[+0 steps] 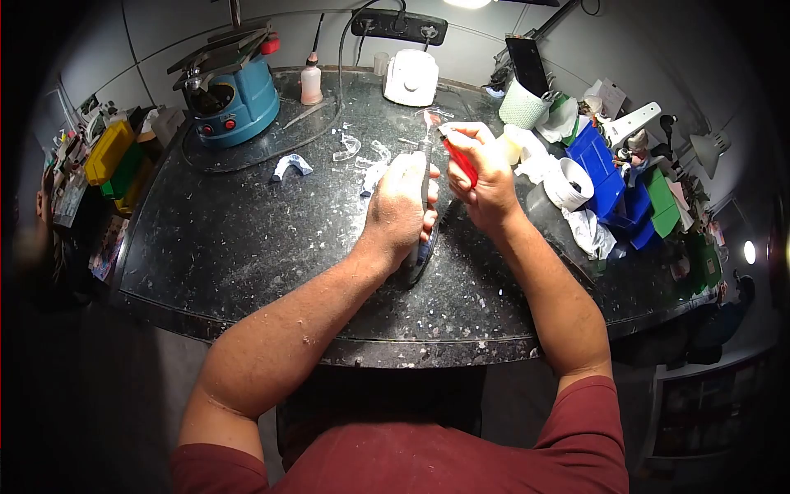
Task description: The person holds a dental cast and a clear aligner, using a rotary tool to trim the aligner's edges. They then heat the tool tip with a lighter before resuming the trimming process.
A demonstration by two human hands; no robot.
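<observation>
My left hand [397, 202] is wrapped round a dark grey handpiece [425, 185] that stands nearly upright, tip pointing away from me. A cable loops below it near my wrist. Curled beside it, my right hand [481, 169] grips a red-handled tool [461, 160], whose dark end points toward the handpiece tip; its exact kind I cannot tell. A small pinkish piece [432, 118] shows at the handpiece tip. Left of my hands lie a bluish-white dental arch [292, 166], a clear arch-shaped tray [346, 147] and another pale arch [372, 178], partly hidden by my left hand.
On the dark speckled workbench [247, 247], a blue machine [239, 111] stands back left, near a dropper bottle [311, 82]. A white box [411, 78] sits at the back. Blue bins [597, 165], a white paper roll [568, 184] and a textured cup [522, 103] crowd the right.
</observation>
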